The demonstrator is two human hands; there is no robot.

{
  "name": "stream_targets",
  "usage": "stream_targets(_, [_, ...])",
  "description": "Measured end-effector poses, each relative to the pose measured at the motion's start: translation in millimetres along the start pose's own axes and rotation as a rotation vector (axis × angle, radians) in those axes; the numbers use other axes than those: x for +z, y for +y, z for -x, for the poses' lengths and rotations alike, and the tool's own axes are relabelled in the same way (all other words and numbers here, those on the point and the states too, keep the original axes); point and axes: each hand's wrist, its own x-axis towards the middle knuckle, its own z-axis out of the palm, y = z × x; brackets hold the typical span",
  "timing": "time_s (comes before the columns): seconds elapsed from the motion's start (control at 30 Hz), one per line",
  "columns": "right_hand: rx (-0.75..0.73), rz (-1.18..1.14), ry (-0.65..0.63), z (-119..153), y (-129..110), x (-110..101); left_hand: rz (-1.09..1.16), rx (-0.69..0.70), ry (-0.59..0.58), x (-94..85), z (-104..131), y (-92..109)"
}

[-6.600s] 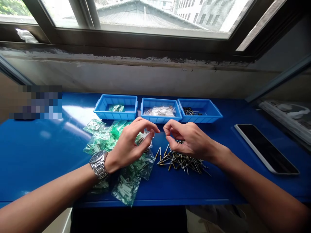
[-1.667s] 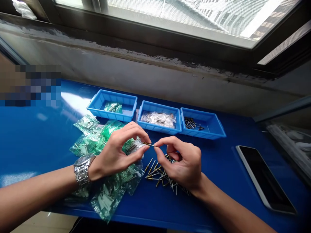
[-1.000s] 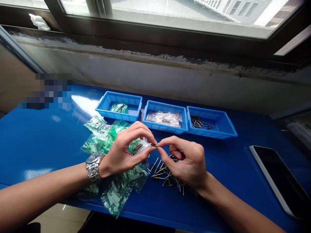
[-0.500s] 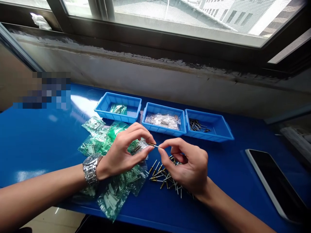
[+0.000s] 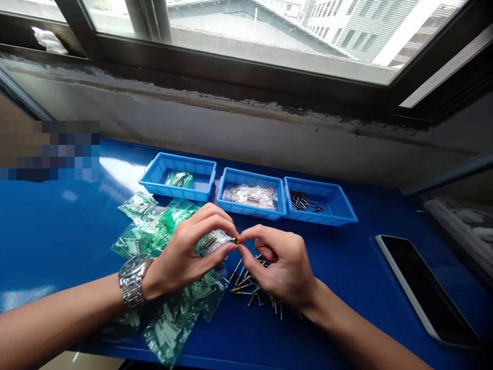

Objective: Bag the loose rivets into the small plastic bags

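Observation:
A small blind rivet (image 5: 236, 240) is pinched between the fingertips of both hands, mostly hidden by them. My left hand (image 5: 192, 246) grips one end with thumb and forefinger; a silver watch (image 5: 133, 280) is on that wrist. From the other side, my right hand (image 5: 285, 262) closes thumb and forefinger on it, the fingertips of both hands meeting. Under the right hand lies a loose pile of gold and silver blind rivets (image 5: 250, 290), partly covered. Green plastic bags (image 5: 167, 326) with pale pieces inside spread beneath and beside the left hand.
Three blue bins stand along the wall: the left bin (image 5: 177, 193) holds a green bag, the middle bin (image 5: 250, 209) clear bags, the right bin (image 5: 339, 205) dark rivets. A phone (image 5: 427, 293) lies at the right. A pixelated patch covers the table's far left.
The fingertips have drawn together, so the rivet shows far less than before. The camera view has shifted a little, moving the table's things left in the picture.

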Motion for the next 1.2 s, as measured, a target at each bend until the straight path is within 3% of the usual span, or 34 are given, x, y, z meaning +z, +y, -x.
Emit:
stream_targets(0.13, [-0.018,0.208,0.084,-8,9,-27,0.014,-0.067,0.035,-0.9,1,0])
stream_targets(0.23, [0.109,0.512,0.207,-13,24,-64,0.037,-0.074,0.028,-2.4,1,1])
stream_targets(0.33, [0.28,0.691,0.159,-14,41,-93,0.039,-0.068,0.0,-3.4,1,2])
stream_targets(0.43, [0.34,0.74,0.085,-13,47,-104,0.031,-0.074,-0.02,-3.7,0,3])
stream_targets(0.53, [0.269,0.603,-0.004,-12,40,-102,0.03,-0.087,-0.032,-3.5,0,2])
stream_targets(0.63, [0.17,0.402,-0.215,-12,27,-92,0.032,-0.087,-0.034,-3.4,0,2])
stream_targets(0.87, [0.048,0.254,-0.631,-4,10,-44,0.024,-0.118,-0.038,-3.8,1,1])
stream_targets(1.0, [0.011,0.397,-0.723,-2,6,-27,0.021,-0.124,-0.034,-2.9,0,1])
stream_targets(1.2, [-0.055,0.508,-0.786,-4,2,-24,0.013,-0.133,-0.042,-2.7,-1,2])
